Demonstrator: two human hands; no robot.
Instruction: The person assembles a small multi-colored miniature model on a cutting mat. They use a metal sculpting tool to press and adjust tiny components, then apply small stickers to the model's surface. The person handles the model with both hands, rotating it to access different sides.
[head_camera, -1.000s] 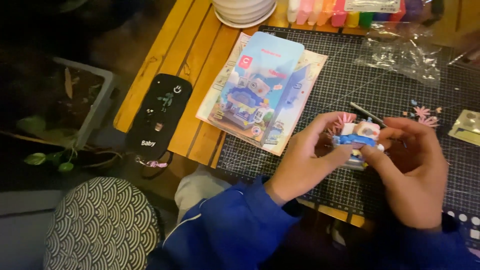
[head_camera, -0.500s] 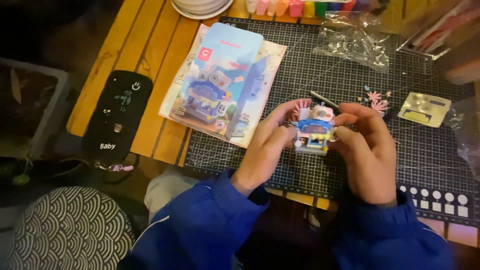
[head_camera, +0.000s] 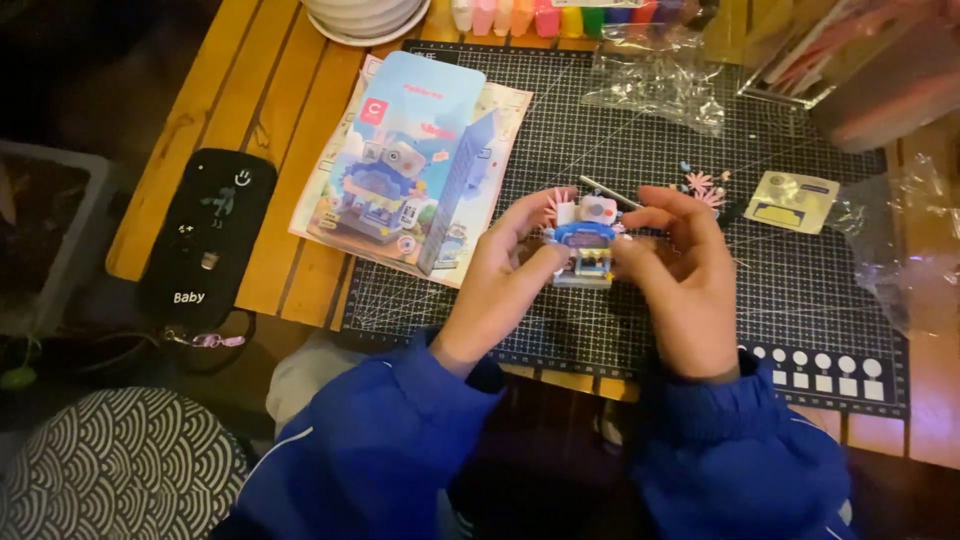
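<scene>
We pinched the small blue-and-white plastic brick model between left hand and right hand, fingers closed on its sides—light, seemingly fragile—above the gridded black cutting mat.

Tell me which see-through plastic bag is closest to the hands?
The crumpled bag at the top of the cutting mat, just above the hands. The other bag lies farther off, at the table's right edge, partly off the mat.

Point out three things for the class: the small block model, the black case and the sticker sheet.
small block model (head_camera: 585, 245), head view, on its blue front.
black case (head_camera: 208, 235), head view, on its top face.
sticker sheet (head_camera: 792, 200), head view, on the sheet's middle.
</scene>
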